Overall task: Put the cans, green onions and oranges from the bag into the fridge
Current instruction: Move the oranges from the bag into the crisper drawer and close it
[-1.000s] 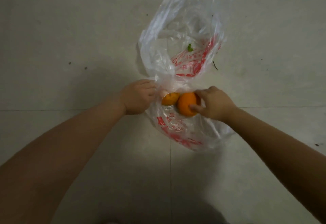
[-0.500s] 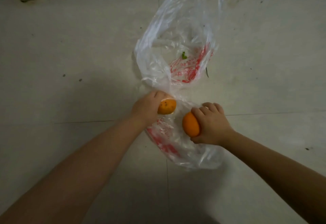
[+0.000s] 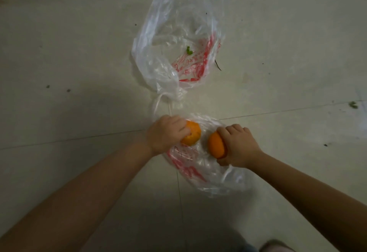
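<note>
Oranges are out of the bag point(image 3: 178, 53) now: the left hand point(image 3: 164, 134) grips one orange point(image 3: 191, 135), the right hand point(image 3: 238, 146) grips the other orange point(image 3: 215, 146), both lifted clear above the crumpled plastic, further apart than before.

Your left hand point(image 3: 165, 135) curls over one orange point(image 3: 191, 133) and your right hand point(image 3: 239, 146) wraps its grip round a second orange point(image 3: 216, 144), the two fruits near each other but not touching, both above the near end of a clear plastic bag point(image 3: 178, 39) with red print. The bag lies crumpled on the pale tiled floor point(image 3: 79, 53), its far end spread open away from you with a small green scrap point(image 3: 189, 50) inside. A thin dark sliver point(image 3: 218, 65) lies on the floor just beside the bag's right edge.
</note>
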Motion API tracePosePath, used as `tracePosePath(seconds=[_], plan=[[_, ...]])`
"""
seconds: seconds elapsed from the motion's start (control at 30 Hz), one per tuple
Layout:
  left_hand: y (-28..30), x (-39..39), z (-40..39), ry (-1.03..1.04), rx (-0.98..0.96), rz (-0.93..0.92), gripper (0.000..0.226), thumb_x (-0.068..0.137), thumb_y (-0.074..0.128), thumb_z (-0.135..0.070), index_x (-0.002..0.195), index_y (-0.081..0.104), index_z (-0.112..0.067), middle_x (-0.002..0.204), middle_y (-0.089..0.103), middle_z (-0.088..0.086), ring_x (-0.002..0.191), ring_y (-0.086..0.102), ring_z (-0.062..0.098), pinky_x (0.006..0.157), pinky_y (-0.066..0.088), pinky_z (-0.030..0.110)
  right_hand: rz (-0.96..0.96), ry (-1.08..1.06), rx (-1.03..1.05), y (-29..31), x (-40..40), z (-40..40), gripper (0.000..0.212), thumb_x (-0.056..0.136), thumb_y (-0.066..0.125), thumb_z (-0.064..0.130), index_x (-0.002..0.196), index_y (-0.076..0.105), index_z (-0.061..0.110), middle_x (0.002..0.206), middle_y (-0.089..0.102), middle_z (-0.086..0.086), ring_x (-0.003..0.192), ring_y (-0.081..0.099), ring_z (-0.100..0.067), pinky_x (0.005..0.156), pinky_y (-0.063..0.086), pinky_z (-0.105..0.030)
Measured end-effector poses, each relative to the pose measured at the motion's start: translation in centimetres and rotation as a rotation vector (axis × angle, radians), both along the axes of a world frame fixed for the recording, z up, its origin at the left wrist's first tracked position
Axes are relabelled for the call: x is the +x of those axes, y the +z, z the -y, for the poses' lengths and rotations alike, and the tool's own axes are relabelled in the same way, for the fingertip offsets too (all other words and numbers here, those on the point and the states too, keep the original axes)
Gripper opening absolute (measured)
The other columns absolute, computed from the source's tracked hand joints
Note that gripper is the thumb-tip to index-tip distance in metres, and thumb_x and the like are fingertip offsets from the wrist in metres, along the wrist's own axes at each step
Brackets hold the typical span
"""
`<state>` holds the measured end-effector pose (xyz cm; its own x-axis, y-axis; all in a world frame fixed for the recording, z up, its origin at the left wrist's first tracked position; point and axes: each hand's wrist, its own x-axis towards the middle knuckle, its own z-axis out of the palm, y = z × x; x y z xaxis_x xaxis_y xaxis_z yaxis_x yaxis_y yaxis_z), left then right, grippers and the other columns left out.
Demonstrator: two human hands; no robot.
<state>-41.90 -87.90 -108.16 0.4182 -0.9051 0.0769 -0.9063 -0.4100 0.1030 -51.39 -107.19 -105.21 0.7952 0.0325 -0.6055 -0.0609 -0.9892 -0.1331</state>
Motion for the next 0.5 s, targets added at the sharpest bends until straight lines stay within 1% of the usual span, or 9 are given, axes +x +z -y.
tracePosePath(seconds=[0.07, 0.17, 0.2, 0.23, 0.27, 0.3, 0.33, 0.4, 0.5], plan=[[0.5, -0.5, 0.7, -0.094, 0.053, -0.066, 0.017, 0.062, 0.040, -0.012, 0.077, 0.049, -0.013, 0.061, 0.063, 0.006, 0.050, 0.060, 0.022, 0.043, 0.042, 0.020, -0.003, 0.000, 0.002, 0.0, -0.1, 0.2, 0.086, 0.070, 0.070, 0.049, 0.139, 0.028, 0.021, 0.139, 0.042, -0.002, 0.125, 0.039, -0.023, 0.103, 0.033, -0.033], [0.7, -0.5, 1.9, -0.068, 0.166, -0.183, 0.038, 0.058, 0.034, -0.021, 0.081, 0.063, -0.012, 0.071, 0.064, 0.008, 0.058, 0.063, 0.025, 0.047, 0.047, 0.022, -0.029, -0.014, -0.005, 0.0, -0.3, 0.5, 0.090, 0.069, 0.071, 0.046, 0.142, 0.024, 0.019, 0.140, 0.042, -0.005, 0.124, 0.043, -0.024, 0.101, 0.039, -0.034], [1.2, -0.3, 2.5, -0.043, 0.231, -0.232, 0.041, 0.062, 0.036, -0.022, 0.085, 0.067, -0.010, 0.079, 0.065, 0.010, 0.066, 0.064, 0.027, 0.051, 0.049, 0.024, -0.042, -0.024, -0.005, 0.0, -0.3, 0.6, 0.091, 0.069, 0.071, 0.045, 0.142, 0.023, 0.019, 0.140, 0.042, -0.005, 0.123, 0.044, -0.024, 0.099, 0.041, -0.034], [2.0, -0.2, 3.1, -0.022, 0.305, -0.275, 0.042, 0.069, 0.040, -0.022, 0.097, 0.067, -0.009, 0.094, 0.064, 0.012, 0.081, 0.064, 0.029, 0.060, 0.051, 0.028, -0.051, -0.034, -0.004, 0.0, -0.3, 0.7, 0.091, 0.069, 0.072, 0.045, 0.142, 0.023, 0.019, 0.140, 0.042, -0.005, 0.122, 0.046, -0.024, 0.098, 0.042, -0.034], [2.5, -0.3, 3.5, 0.006, 0.375, -0.284, 0.042, 0.077, 0.045, -0.024, 0.113, 0.061, -0.009, 0.111, 0.058, 0.011, 0.099, 0.059, 0.030, 0.073, 0.050, 0.032, -0.056, -0.037, -0.003, 0.1, -0.3, 0.7, 0.091, 0.069, 0.072, 0.045, 0.142, 0.023, 0.019, 0.140, 0.042, -0.005, 0.122, 0.047, -0.024, 0.098, 0.043, -0.034], [2.7, -0.3, 3.8, 0.024, 0.454, -0.311, 0.045, 0.083, 0.049, -0.027, 0.125, 0.051, -0.012, 0.123, 0.051, 0.010, 0.111, 0.051, 0.028, 0.083, 0.046, 0.034, -0.058, -0.033, -0.002, 0.1, -0.4, 0.7, 0.091, 0.069, 0.072, 0.045, 0.142, 0.022, 0.019, 0.140, 0.042, -0.005, 0.122, 0.047, -0.024, 0.098, 0.043, -0.034], [3.0, -0.5, 4.1, 0.041, 0.528, -0.337, 0.049, 0.085, 0.052, -0.032, 0.131, 0.044, -0.014, 0.129, 0.046, 0.008, 0.117, 0.046, 0.026, 0.088, 0.044, 0.034, -0.059, -0.025, -0.003, 0.1, -0.5, 0.7, 0.091, 0.070, 0.071, 0.045, 0.142, 0.022, 0.019, 0.140, 0.042, -0.005, 0.122, 0.047, -0.024, 0.098, 0.043, -0.033], [3.1, -1.0, 4.7, 0.039, 0.602, -0.325, 0.055, 0.086, 0.056, -0.037, 0.134, 0.039, -0.017, 0.132, 0.043, 0.008, 0.120, 0.044, 0.026, 0.091, 0.043, 0.035, -0.060, -0.021, -0.005, 0.1, -0.7, 0.7, 0.092, 0.071, 0.071, 0.046, 0.143, 0.021, 0.019, 0.141, 0.041, -0.005, 0.122, 0.047, -0.024, 0.098, 0.043, -0.032], [2.3, -1.7, 5.2, 0.088, 0.609, -0.267, 0.057, 0.085, 0.060, -0.034, 0.135, 0.036, -0.018, 0.133, 0.042, 0.009, 0.120, 0.044, 0.026, 0.092, 0.042, 0.036, -0.045, -0.015, -0.010, 0.1, -1.0, 0.6, 0.090, 0.071, 0.070, 0.047, 0.142, 0.022, 0.019, 0.140, 0.042, -0.004, 0.121, 0.048, -0.023, 0.098, 0.043, -0.032]])
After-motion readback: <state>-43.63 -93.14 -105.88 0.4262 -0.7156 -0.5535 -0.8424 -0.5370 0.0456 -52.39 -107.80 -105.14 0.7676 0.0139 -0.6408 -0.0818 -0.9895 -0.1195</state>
